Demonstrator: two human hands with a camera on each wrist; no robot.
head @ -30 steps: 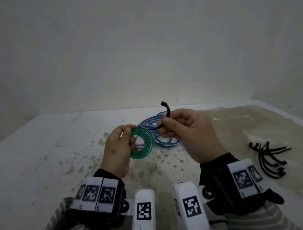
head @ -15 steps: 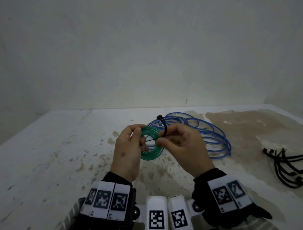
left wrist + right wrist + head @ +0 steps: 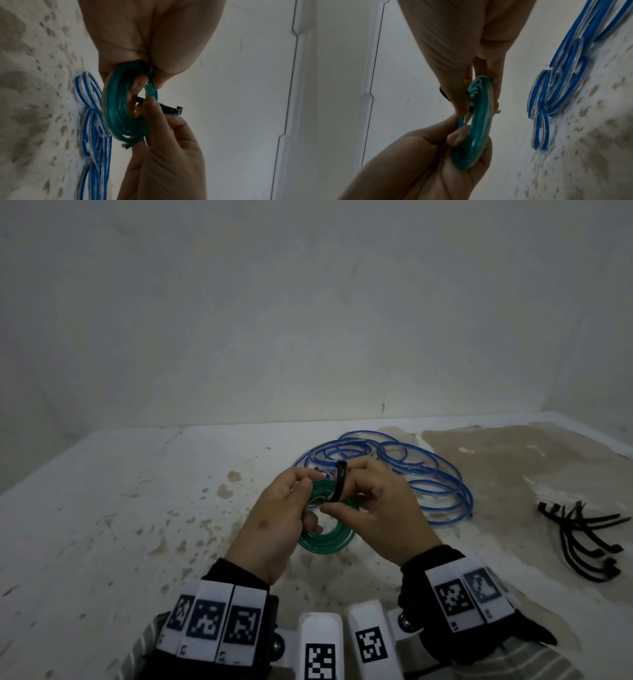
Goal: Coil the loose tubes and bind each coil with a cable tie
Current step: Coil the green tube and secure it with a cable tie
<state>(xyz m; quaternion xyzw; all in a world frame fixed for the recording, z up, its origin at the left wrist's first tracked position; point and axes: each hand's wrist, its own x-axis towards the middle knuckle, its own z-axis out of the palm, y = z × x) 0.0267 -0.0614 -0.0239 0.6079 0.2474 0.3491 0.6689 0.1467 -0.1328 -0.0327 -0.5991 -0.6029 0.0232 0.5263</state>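
My left hand [image 3: 284, 515] grips a small coil of green tube [image 3: 325, 539] by its left side, thumb on the front and fingers behind, above the stained white table [image 3: 102, 525]. My right hand [image 3: 373, 508] pinches a black cable tie [image 3: 340, 482] that passes through the coil's centre, its head sticking up. In the left wrist view the green coil [image 3: 120, 105] faces the camera and the tie [image 3: 171, 109] crosses its hole. The right wrist view shows the coil [image 3: 477, 121] edge-on between both hands. Behind lies the loose blue tube [image 3: 411, 474].
A bundle of several black cable ties [image 3: 582, 539] lies on the table at the right. A brownish stained patch [image 3: 513, 460] covers the table's far right. A plain wall [image 3: 308, 320] stands close behind the table.
The right hand brought the cable tie from above the blue tube to the green coil and pushed it through the coil's centre. The view tilted and shifted, showing more of the blue tube.
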